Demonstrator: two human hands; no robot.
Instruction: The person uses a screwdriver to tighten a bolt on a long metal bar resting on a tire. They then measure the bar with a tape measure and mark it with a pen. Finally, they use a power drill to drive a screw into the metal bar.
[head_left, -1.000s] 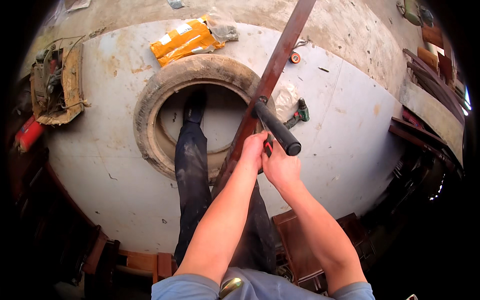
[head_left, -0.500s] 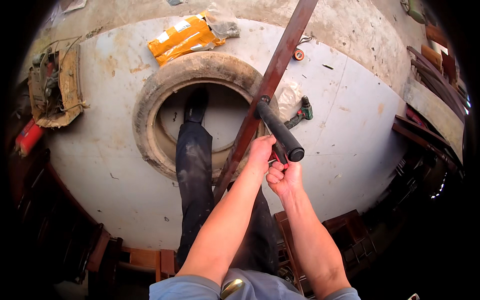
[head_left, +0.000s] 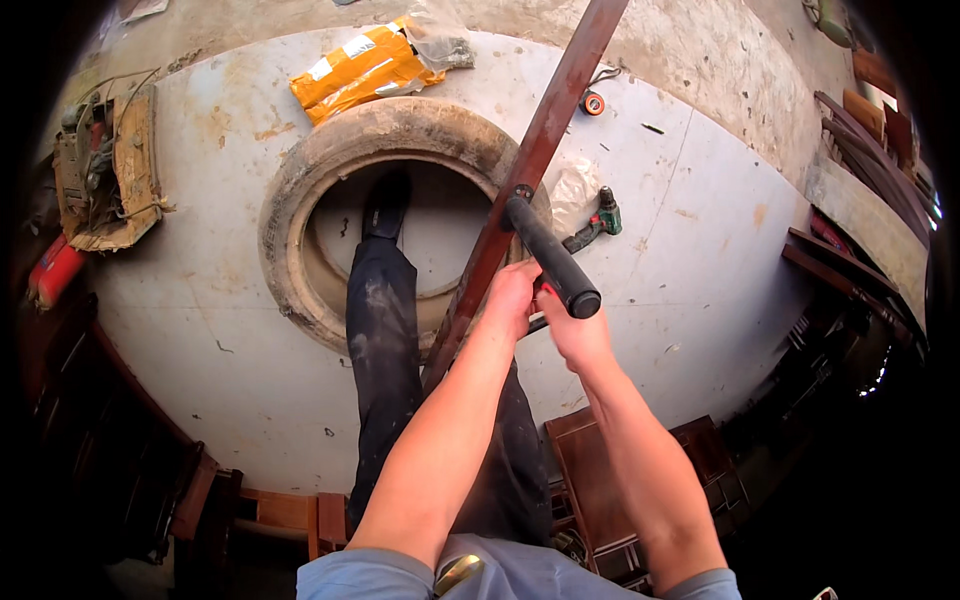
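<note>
A reddish-brown wooden beam (head_left: 560, 110) slants across the view, over a worn tyre (head_left: 300, 165). From the beam's side a thick black tube (head_left: 555, 258) sticks out towards me, fixed by a round base with screws. Just below the tube my left hand (head_left: 510, 298) is closed, its fingertips partly hidden. My right hand (head_left: 582, 338) is closed beside it, partly behind the tube's end. Between both hands show bits of a slim red-and-black hand tool (head_left: 538, 324); its exact kind is hidden.
A green-and-black cordless drill (head_left: 606, 214) lies right of the tyre beside crumpled plastic (head_left: 574, 190). Behind are an orange parcel (head_left: 365, 72) and a small orange-and-black roll (head_left: 593, 103). A wooden box (head_left: 140, 165) stands left. Wooden furniture (head_left: 590, 460) is near my legs; one foot is inside the tyre.
My right hand has turned and moved slightly up, now partly behind the tube's end. My left hand has shifted a little left. The tool between them has changed angle.
</note>
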